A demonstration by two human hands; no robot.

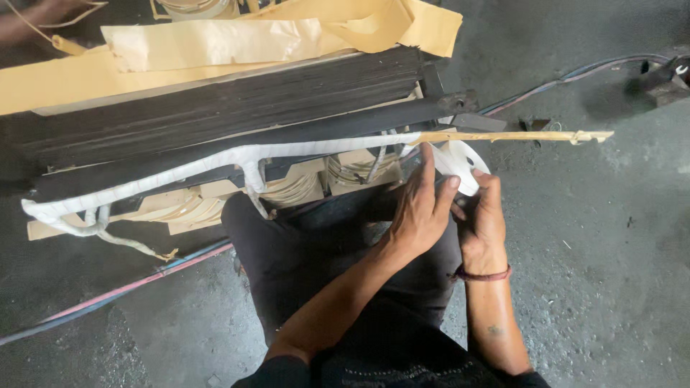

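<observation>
Overall light: soft, even daylight-type illumination; moderately bright, no hard beams.
Source direction: cannot tell exactly; shadows too diffuse.
Brightest areas: white tape roll (460, 164) and white-wrapped lead (215, 159) near clipping, surface detail washed out.
Darkest areas: black laminated core (215, 100) and dark trousers (302, 251), detail mostly lost.
Shadows: faint, soft-edged under the core on the concrete floor (611, 273).
Focus: hands, left (420, 212) and right (480, 219), reasonably sharp; slight softness overall.
Edges: top-left corner dim and blurred; mild wide-angle stretch at the borders.
Glare: none on floor.
</observation>
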